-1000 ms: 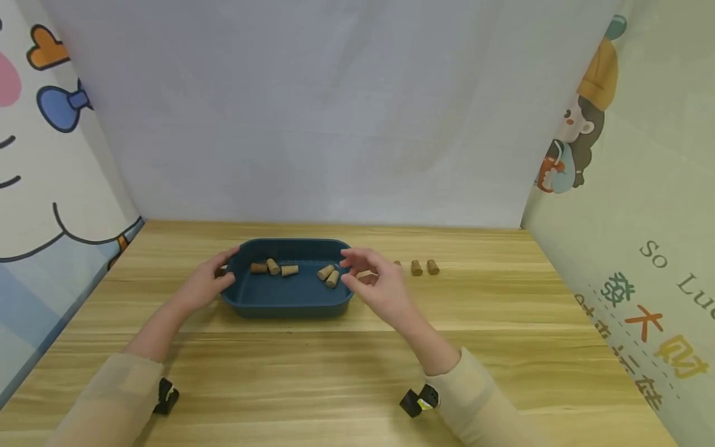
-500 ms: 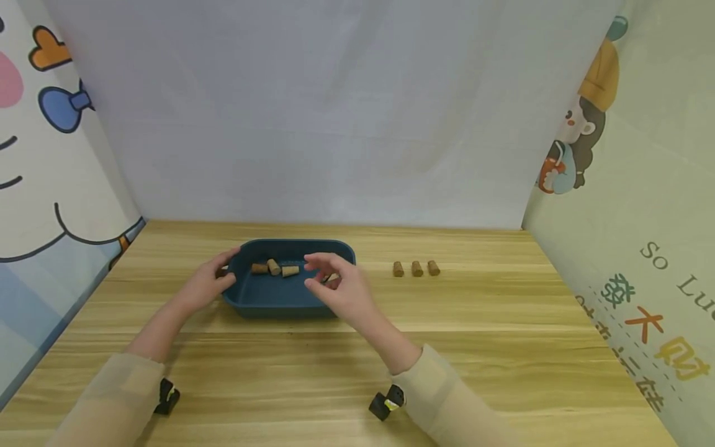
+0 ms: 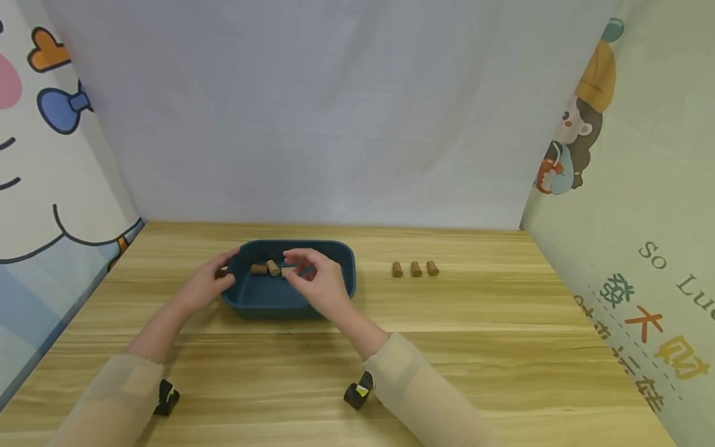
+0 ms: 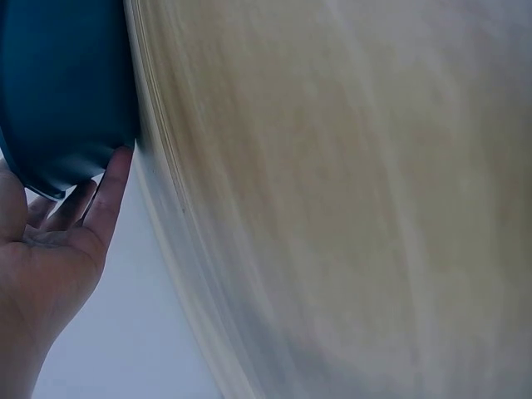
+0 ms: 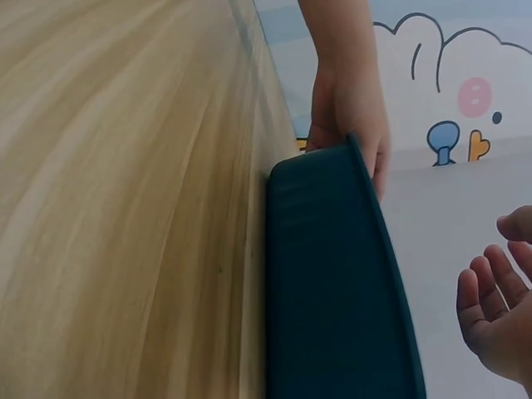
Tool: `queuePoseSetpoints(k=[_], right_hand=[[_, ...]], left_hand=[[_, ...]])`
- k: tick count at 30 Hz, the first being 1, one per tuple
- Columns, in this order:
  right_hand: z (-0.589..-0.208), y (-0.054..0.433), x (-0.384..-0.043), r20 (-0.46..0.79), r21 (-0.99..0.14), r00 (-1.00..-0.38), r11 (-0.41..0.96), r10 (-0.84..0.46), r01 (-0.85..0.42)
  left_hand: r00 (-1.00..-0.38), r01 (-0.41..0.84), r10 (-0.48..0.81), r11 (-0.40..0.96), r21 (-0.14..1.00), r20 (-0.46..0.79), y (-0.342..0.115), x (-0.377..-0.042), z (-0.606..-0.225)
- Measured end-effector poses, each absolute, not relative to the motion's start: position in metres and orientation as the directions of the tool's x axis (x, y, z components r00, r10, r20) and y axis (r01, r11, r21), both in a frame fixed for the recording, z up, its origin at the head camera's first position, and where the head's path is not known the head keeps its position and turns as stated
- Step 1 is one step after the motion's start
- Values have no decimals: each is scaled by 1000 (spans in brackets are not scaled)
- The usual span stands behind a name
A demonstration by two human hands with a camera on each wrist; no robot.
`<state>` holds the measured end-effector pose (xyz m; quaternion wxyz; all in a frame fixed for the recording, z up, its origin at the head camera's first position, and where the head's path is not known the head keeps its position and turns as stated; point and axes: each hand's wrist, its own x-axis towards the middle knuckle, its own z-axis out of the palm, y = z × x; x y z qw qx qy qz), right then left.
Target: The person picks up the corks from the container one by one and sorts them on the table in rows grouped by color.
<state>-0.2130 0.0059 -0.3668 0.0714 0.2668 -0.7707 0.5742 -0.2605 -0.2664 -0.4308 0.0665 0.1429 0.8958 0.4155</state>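
Noting right hand (image 3: 323,282) over the tray (image 3: 274,312), thumb and fingers loosely bent and parted, with nothing seen between; same in right wrist view. Gripping the tray's left end with left hand (image 3: 202,285); in left wrist view, fingers against outer wall.

Logged tray left of middle on the table (image 3: 503,298), near back edge, long axis parallel to that edge.

Key relation: nearest cork (image 3: 285,272) just left of right thumb and fingertips, toward the table's left edge. Touching or apart: cannot tell. Reading long axis as roughly parallel to back edge; tentative, with right end covered.

Counting 2 more farther left inside: slanted cork (image 3: 273,267), then dark cork (image 3: 259,269), nearly parallel to back edge, between both hands. Judging right hand nearer to nearest cork and slanted cork; little to choose for dark cork.

Finding 3 table corks (image 3: 416,269) in a row outside tray, toward right edge, long axes roughly square to back edge; right hand clearly nearer.
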Motion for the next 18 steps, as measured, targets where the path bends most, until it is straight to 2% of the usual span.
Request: queuePoseSetpoints(k=[11, 18], right_hand=[[-406, -18, -251, 396, -847, -864, 239, -311, -475], [-415, -26, -265, 302, -853, -888, 318, -346, -414]], left_hand=[[-949, 219, 315, 624, 750, 15, -266, -261, -432], [-950, 223, 312, 629, 745, 21, -266, -263, -433]])
